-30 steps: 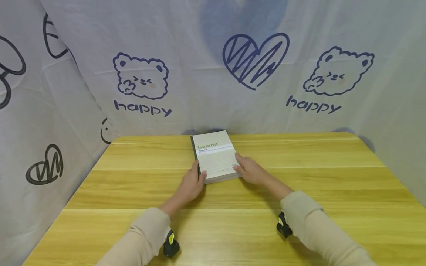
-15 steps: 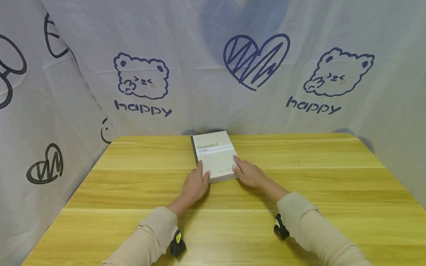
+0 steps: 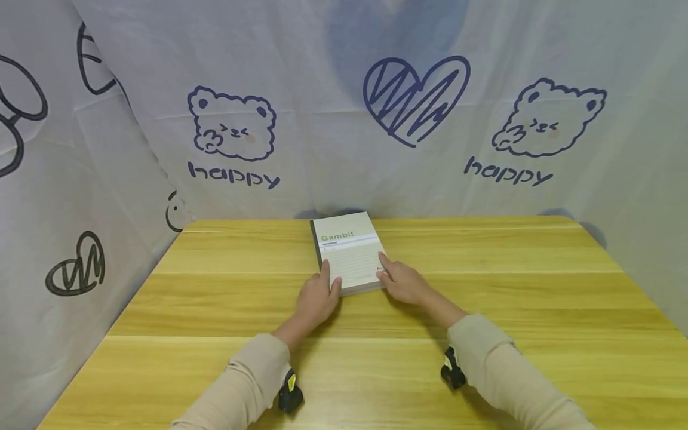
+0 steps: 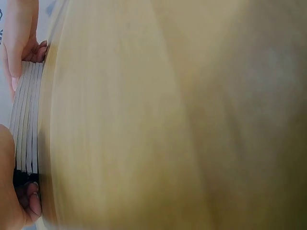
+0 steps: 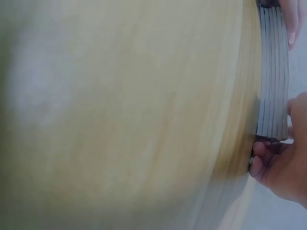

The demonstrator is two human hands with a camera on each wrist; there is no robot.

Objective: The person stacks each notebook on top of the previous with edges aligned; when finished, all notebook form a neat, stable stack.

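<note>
A stack of several notebooks (image 3: pixel 352 263) lies at the far middle of the table, slightly turned. Its top cover is off-white with "Gambit" printed on it and a dark spine along the left. My left hand (image 3: pixel 316 297) grips the stack's near left corner, index finger and thumb over the top cover. At the near right corner my right hand (image 3: pixel 405 282) holds it the same way. In the left wrist view the page edges of the stack (image 4: pixel 28 117) show between both hands, layer on layer. Curled fingers of the right hand (image 5: pixel 283 165) press its side in the right wrist view.
The wood-grain table (image 3: pixel 376 370) reaches back to a white curtain (image 3: pixel 322 119) printed with bears and hearts. The stack's far edge is close to that curtain. A small black device (image 3: pixel 290 394) is strapped at the left wrist, another black device (image 3: pixel 452 370) at the right.
My left hand has shifted a little to the right, farther over the cover. My right hand has edged slightly left. The stack stays in nearly the same place.
</note>
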